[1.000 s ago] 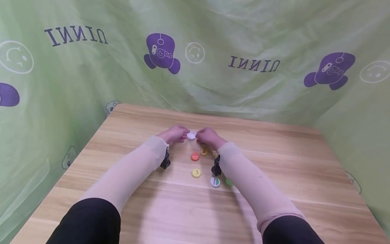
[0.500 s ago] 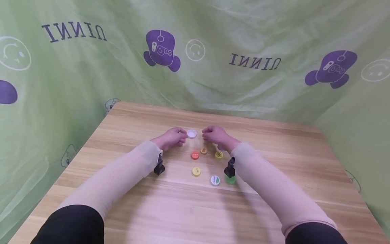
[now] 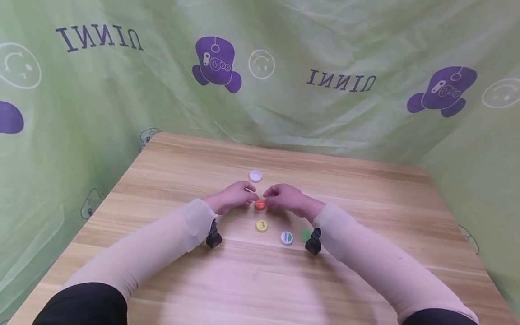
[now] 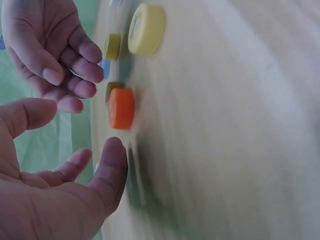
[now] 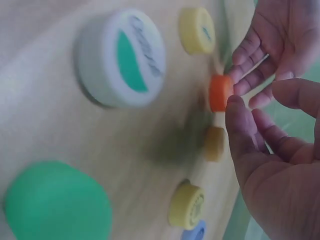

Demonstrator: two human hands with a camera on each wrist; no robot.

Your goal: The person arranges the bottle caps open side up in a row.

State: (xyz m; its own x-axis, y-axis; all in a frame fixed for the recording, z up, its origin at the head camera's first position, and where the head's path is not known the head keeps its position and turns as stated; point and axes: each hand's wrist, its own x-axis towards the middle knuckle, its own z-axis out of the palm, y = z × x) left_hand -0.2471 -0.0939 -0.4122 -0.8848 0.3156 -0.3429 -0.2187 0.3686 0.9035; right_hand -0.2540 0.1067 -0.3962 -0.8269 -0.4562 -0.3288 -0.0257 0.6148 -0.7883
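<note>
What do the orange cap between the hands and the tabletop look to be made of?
Orange cap: probably moulded plastic, going by its even, opaque colour and smooth side in the left wrist view. Tabletop: light wood or wood-look laminate, smooth and faintly glossy, with straight grain lines; which one cannot be told.

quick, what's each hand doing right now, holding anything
Left hand: open, fingers loosely curled, holding nothing, beside the orange cap.
Right hand: open, fingertips at the orange cap, not gripping it.

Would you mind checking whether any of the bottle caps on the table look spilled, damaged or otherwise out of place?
Nothing stands out. The caps lie flat and intact on the wooden table, the white cap a little beyond the rest. The left hand and right hand flank the orange cap.
</note>
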